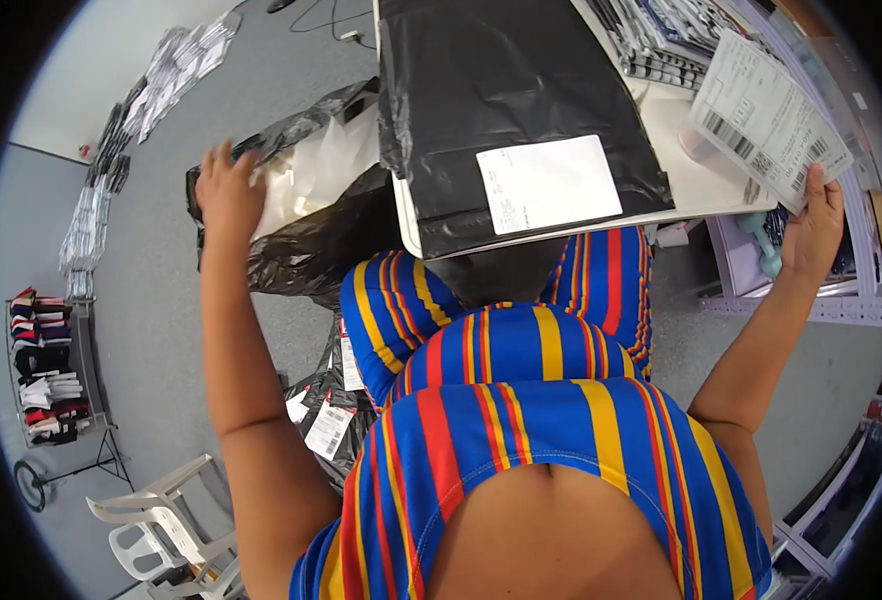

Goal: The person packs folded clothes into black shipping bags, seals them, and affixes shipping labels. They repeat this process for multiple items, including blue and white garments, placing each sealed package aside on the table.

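My left hand (229, 190), fingers loosely spread, is at the rim of an open black plastic bag (291, 260) with white, crumpled plastic contents (316, 165); whether it touches them I cannot tell. My right hand (811, 225) grips a printed white label sheet (756, 110) by its lower corner, raised over the right side of the white table (721, 190). A large flat black plastic package (501, 80) with a white label (547, 182) on it lies on that table in front of me. A pinkish round object is partly hidden behind the sheet.
Stacked packages (641, 40) sit at the table's back right beside lilac shelving (791, 300). A labelled black bag (311, 400) lies by my legs. Left are a rack of folded clothes (51, 370), white plastic chairs (166, 505) and rows of packages (181, 60) along the wall. Cables (331, 25) lie ahead.
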The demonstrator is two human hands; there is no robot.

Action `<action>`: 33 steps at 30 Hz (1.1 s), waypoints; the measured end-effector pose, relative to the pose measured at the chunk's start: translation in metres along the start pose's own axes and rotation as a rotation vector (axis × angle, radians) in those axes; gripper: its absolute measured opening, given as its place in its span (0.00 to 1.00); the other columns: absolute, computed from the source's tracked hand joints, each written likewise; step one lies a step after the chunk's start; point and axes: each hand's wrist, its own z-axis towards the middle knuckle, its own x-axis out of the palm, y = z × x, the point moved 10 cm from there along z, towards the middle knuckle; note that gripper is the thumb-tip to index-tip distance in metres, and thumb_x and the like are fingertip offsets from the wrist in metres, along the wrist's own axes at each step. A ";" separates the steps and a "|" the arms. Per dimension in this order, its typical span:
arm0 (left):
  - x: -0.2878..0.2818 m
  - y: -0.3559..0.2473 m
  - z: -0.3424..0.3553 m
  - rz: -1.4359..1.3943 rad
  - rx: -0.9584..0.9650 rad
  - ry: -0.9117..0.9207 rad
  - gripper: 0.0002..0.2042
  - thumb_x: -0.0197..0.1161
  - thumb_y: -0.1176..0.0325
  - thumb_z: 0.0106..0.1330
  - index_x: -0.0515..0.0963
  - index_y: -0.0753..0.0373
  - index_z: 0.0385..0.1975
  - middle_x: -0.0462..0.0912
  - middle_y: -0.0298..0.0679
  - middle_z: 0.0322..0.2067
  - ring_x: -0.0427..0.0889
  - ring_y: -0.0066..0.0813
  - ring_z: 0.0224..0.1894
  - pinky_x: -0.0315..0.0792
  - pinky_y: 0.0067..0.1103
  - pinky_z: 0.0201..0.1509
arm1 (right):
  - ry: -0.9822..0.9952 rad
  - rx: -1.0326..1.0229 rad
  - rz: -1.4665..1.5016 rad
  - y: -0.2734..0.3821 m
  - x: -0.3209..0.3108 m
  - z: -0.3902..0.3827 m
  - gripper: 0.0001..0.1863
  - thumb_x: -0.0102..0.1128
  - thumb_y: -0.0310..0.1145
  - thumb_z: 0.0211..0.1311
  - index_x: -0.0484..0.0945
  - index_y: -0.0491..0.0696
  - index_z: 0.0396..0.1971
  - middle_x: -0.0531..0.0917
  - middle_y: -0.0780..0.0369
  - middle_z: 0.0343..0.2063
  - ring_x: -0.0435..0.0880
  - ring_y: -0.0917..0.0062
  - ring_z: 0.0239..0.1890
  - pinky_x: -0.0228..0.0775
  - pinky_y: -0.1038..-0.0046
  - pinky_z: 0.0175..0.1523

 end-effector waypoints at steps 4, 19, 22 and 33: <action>-0.077 -0.239 -0.035 -0.711 0.533 0.151 0.25 0.64 0.62 0.44 0.68 0.64 0.43 0.67 0.45 0.47 0.62 0.38 0.54 0.60 0.30 0.53 | 0.007 0.032 0.103 -0.009 0.016 -0.003 0.11 0.51 0.29 0.56 0.69 0.41 0.38 0.76 0.60 0.36 0.75 0.79 0.38 0.67 0.80 0.42; -0.100 -0.240 -0.022 -0.993 0.540 0.763 0.08 0.52 0.66 0.56 0.74 0.63 0.30 0.76 0.46 0.32 0.75 0.40 0.35 0.69 0.27 0.37 | 0.484 0.002 0.744 0.044 0.067 -0.002 0.15 0.44 0.30 0.60 0.64 0.41 0.45 0.72 0.58 0.44 0.71 0.75 0.46 0.62 0.72 0.52; -0.104 -0.218 0.076 -0.731 0.486 0.374 0.10 0.51 0.64 0.56 0.74 0.64 0.29 0.76 0.45 0.31 0.75 0.42 0.35 0.68 0.29 0.36 | 0.907 0.064 1.008 0.074 0.121 -0.010 0.18 0.43 0.32 0.60 0.62 0.42 0.49 0.70 0.57 0.46 0.71 0.74 0.46 0.63 0.72 0.51; 0.046 -0.235 0.124 -0.723 0.277 0.008 0.17 0.56 0.68 0.51 0.70 0.60 0.42 0.70 0.45 0.45 0.64 0.41 0.51 0.58 0.30 0.53 | 0.585 0.648 0.422 -0.148 0.300 -0.042 0.13 0.59 0.29 0.48 0.70 0.45 0.35 0.78 0.61 0.31 0.77 0.80 0.32 0.71 0.78 0.36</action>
